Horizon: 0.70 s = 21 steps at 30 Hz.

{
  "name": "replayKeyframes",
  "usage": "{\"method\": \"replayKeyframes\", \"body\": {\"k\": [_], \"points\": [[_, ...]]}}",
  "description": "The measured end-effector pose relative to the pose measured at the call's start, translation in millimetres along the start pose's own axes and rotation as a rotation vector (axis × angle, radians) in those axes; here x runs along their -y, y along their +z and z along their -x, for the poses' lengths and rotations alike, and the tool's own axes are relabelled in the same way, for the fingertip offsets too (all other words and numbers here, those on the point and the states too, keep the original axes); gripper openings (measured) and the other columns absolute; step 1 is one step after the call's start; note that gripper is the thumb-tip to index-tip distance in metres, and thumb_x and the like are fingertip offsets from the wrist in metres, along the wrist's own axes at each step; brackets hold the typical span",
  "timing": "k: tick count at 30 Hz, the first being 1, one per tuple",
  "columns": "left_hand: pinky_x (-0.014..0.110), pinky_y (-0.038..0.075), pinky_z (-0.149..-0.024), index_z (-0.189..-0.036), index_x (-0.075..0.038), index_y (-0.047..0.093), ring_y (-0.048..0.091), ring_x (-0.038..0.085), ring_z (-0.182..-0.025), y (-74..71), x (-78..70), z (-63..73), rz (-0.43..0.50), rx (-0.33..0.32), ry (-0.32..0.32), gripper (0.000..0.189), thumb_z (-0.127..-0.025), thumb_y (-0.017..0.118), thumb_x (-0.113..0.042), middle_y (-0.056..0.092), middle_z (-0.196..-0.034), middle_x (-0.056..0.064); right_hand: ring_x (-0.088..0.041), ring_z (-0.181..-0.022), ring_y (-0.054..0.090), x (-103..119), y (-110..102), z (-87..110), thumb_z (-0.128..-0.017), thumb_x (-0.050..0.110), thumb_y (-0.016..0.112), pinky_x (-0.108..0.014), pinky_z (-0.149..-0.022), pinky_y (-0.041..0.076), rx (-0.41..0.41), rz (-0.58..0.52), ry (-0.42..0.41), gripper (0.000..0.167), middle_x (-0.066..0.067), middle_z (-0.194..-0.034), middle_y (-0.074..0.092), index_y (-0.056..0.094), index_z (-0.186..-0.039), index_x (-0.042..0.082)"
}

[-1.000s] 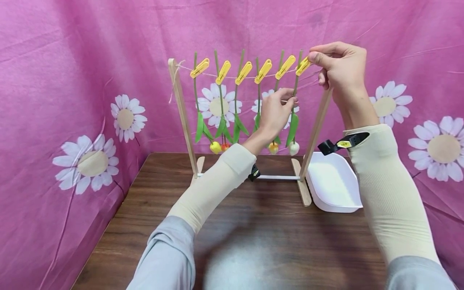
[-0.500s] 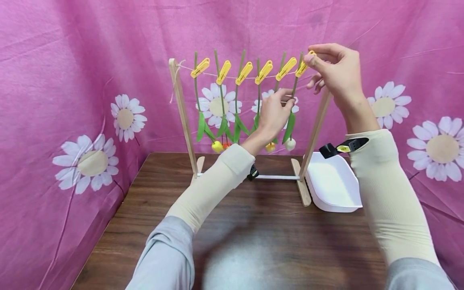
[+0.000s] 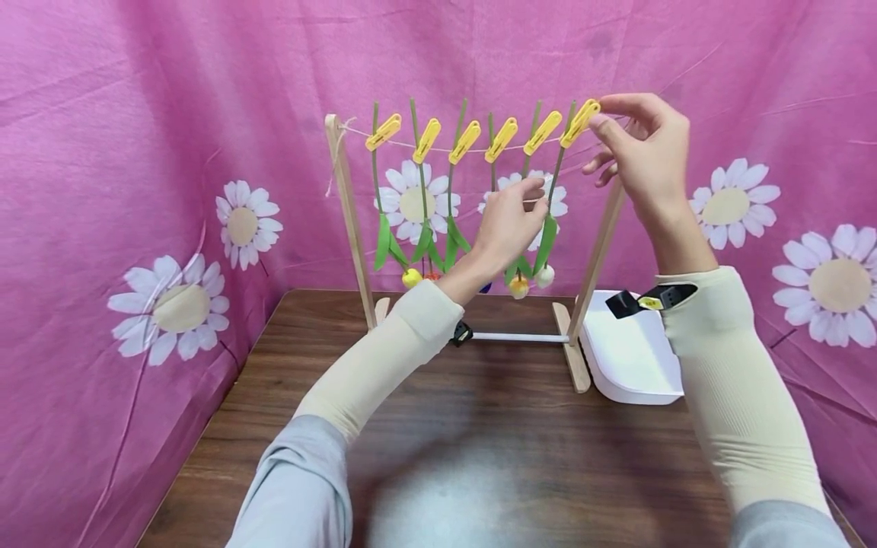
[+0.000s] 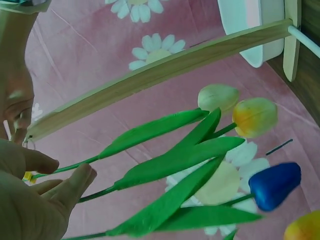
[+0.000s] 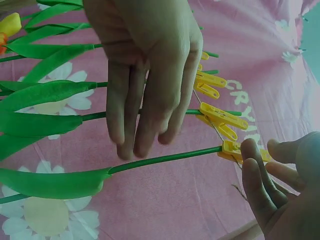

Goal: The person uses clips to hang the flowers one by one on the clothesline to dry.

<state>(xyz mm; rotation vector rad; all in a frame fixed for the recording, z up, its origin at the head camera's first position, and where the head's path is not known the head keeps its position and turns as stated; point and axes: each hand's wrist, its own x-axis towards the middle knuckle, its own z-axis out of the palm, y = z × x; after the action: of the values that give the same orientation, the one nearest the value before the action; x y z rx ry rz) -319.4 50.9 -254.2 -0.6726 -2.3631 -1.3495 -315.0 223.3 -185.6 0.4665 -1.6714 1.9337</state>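
Several artificial tulips hang upside down from a string (image 3: pixel 473 150), each stem held by a yellow clothespin. At the right end hangs the white tulip (image 3: pixel 544 275), its stem gripped by the last clothespin (image 3: pixel 580 123). My right hand (image 3: pixel 651 152) is at that clothespin's outer end, thumb and forefinger parted around it. Beside the white tulip's stem is my left hand (image 3: pixel 510 221), fingers extended; the right wrist view shows those fingers apart from the stem (image 5: pixel 170 156). A blue tulip (image 4: pixel 275 186) shows fully in the left wrist view, but my left arm mostly hides it in the head view.
A wooden frame (image 3: pixel 603 243) with a white crossbar (image 3: pixel 521 337) carries the string. Right of its foot stands a white tray (image 3: pixel 633 358) on the brown wooden table (image 3: pixel 521 457). A pink daisy-patterned cloth (image 3: pixel 171 91) surrounds the back and sides.
My right thumb and forefinger have loosened from the last clothespin, leaving it on the string. My left hand has moved slightly left and down from the white tulip's stem.
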Motion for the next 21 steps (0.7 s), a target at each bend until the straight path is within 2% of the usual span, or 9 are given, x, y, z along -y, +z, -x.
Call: {"method": "replayKeyframes", "body": {"k": [6,9,14,16,21], "points": [[0.017,0.058,-0.083,-0.127,-0.004,0.073,0.077,0.016,-0.102,-22.8,13.8,11.7,0.023,0.036,0.036,0.026,-0.108,0.06,-0.015,0.08,-0.116,0.008,-0.015,-0.043,0.067,-3,-10,8.9,-0.094,-0.001,0.078,-0.023,-0.036,0.049,-0.035,0.03,-0.013,0.013,-0.008,-0.108,0.07,0.076,-0.107,0.0],[0.02,0.058,-0.078,-0.122,-0.004,0.073,0.076,0.017,-0.094,-37.4,25.8,19.1,0.06,0.042,0.053,0.021,-0.108,0.061,-0.014,0.08,-0.108,0.008,-0.014,-0.043,0.066,-6,-17,13.9,-0.095,0.0,0.077,-0.022,-0.036,0.048,-0.032,0.051,-0.003,0.01,-0.008,-0.108,0.069,0.076,-0.104,0.002],[0.024,0.055,-0.07,-0.112,-0.004,0.069,0.071,0.02,-0.082,-66.5,50.0,33.6,0.116,0.038,0.044,0.012,-0.106,0.066,-0.014,0.078,-0.095,0.011,-0.011,-0.043,0.065,-14,-34,23.8,-0.095,0.005,0.078,-0.02,-0.036,0.047,-0.022,0.125,0.024,0.007,-0.006,-0.102,0.068,0.074,-0.101,0.005],[0.024,0.054,-0.067,-0.109,-0.005,0.067,0.069,0.024,-0.078,-78.5,61.4,39.6,0.118,0.031,0.045,0.01,-0.105,0.067,-0.014,0.076,-0.09,0.013,-0.01,-0.043,0.065,-17,-42,27.7,-0.096,0.006,0.078,-0.02,-0.037,0.046,-0.017,0.187,0.033,0.005,-0.002,-0.099,0.071,0.075,-0.1,0.006],[0.024,0.055,-0.061,-0.107,-0.003,0.069,0.07,0.035,-0.072,-105.6,93.9,55.5,0.083,0.022,0.098,0.011,-0.105,0.069,-0.014,0.075,-0.083,0.017,-0.005,-0.042,0.063,-30,-62,36.4,-0.098,0.011,0.078,-0.018,-0.038,0.046,-0.009,0.419,0.03,0.007,0.014,-0.085,0.076,0.081,-0.104,0.008]]}}
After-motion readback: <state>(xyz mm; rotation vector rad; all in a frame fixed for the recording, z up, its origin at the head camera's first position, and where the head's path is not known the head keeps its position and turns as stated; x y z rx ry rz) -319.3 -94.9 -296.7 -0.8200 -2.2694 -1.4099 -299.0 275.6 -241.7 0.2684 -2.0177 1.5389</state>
